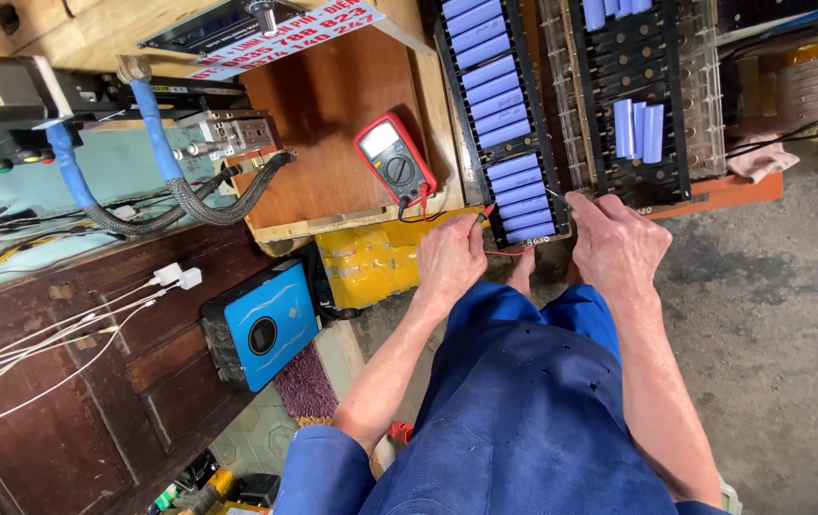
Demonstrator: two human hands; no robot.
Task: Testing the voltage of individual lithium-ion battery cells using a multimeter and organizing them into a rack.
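My left hand (451,257) holds a red probe at the near left corner of a long black holder (545,162) filled with pale blue cylindrical cells (521,191). At the holder's near right corner, my right hand (616,246) pinches a thin black probe against the nearest cells. Red and black leads run from the probes to a red multimeter (394,161) lying on a brown wooden board (333,105) to the left of the holder.
A second black holder (640,105) with a few blue cells stands to the right. A blue box device (264,324) sits lower left beside a dark wooden table (66,401) with white cables. Braided hoses and a machine (9,95) are upper left. Concrete floor lies right.
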